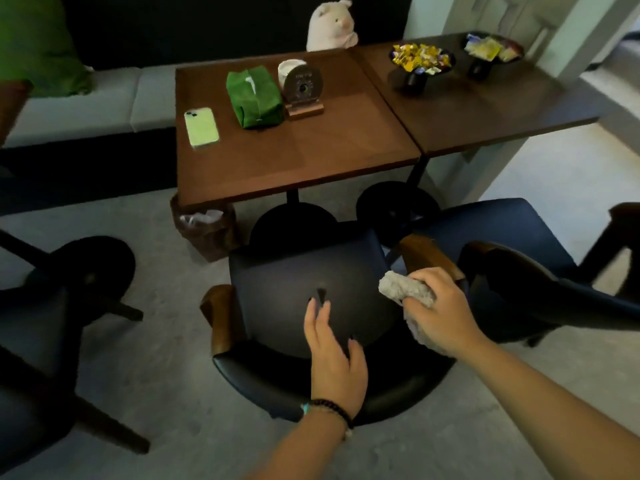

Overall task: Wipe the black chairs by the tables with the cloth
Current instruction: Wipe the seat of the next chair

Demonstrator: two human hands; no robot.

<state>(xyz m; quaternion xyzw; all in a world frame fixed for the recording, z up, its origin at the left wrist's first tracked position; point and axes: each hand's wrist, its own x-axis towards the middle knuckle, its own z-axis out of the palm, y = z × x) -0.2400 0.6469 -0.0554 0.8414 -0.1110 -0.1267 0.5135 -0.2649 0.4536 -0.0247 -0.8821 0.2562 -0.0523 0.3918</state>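
Note:
A black chair [277, 289] with wooden arm ends stands below me, in front of the brown table [329, 161]. My left hand [334, 355] hovers over the rear of its seat with straight, spread fingers. Whether it touches the seat I cannot tell. My right hand [438, 310] grips a bunched grey cloth [405, 289] at the chair's right armrest. A second black chair [540, 282] is at the right, and another [38, 358] at the left edge.
On the table lie a green phone [201, 127], a green tissue pouch [254, 97] and a round sign [304, 88]. The adjoining table [485, 109] holds two candy bowls. A brown bin [204, 226] sits under the table. A plush toy [331, 26] rests on the bench.

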